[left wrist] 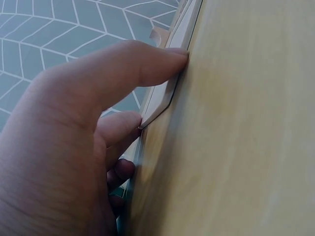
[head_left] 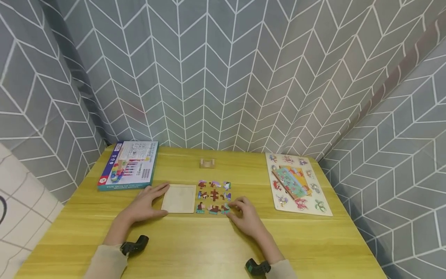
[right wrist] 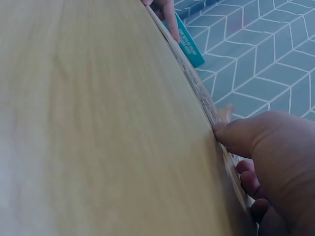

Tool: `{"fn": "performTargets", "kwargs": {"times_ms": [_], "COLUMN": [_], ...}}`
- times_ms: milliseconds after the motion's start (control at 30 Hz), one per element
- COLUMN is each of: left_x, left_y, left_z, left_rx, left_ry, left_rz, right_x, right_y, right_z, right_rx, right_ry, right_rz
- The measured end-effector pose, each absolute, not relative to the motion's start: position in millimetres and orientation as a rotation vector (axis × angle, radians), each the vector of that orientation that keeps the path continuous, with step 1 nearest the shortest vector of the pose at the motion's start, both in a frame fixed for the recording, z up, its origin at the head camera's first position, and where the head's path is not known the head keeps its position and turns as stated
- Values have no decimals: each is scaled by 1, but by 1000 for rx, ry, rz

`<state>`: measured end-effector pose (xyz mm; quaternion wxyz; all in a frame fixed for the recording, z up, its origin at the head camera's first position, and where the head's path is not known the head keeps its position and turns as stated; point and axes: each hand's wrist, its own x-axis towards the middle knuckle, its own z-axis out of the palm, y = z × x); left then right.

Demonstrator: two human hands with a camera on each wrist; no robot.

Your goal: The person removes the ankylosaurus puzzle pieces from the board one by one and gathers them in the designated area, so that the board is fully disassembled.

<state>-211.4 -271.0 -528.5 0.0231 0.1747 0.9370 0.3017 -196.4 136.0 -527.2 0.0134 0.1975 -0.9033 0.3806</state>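
Note:
A square, pale wooden puzzle tray [head_left: 179, 198] with a raised rim lies on the table. My left hand [head_left: 146, 204] holds its left side, index finger at the far corner and thumb at the near corner; in the left wrist view the thumb [left wrist: 165, 65] presses the tray's edge. Right of the tray, jigsaw pieces [head_left: 214, 195] lie in a spaced grid of three rows. My right hand [head_left: 248, 217] pinches the near-right jigsaw piece [head_left: 225, 209] between thumb and index finger. In the right wrist view that piece is mostly hidden behind the thumb [right wrist: 234, 135].
A boxed set [head_left: 130, 164] lies at the back left. Behind the pieces stands a small wooden stand [head_left: 207, 163]. On the right, a white peg-puzzle board [head_left: 306, 207] carries a green picture puzzle [head_left: 290, 182] and an orange one [head_left: 302, 175]. A patterned curtain [head_left: 216, 77] hangs along the table's back edge.

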Motion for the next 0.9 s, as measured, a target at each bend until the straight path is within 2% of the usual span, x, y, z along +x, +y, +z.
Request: {"fn": "performTargets", "kwargs": {"times_ms": [667,900], "left_x": [-203,-194], "left_y": [-274,-271], "left_z": [-535,-508], "left_rx": [569,579], "left_ry": [2865,2835], "left_rz": [1000,1050], "right_x": [-189,-184], "right_y": [138,144], "right_z": [-531,-512], "right_rx": [617,466], "right_ry": [-2815,-2806], "right_rz": [1164,1227]}}
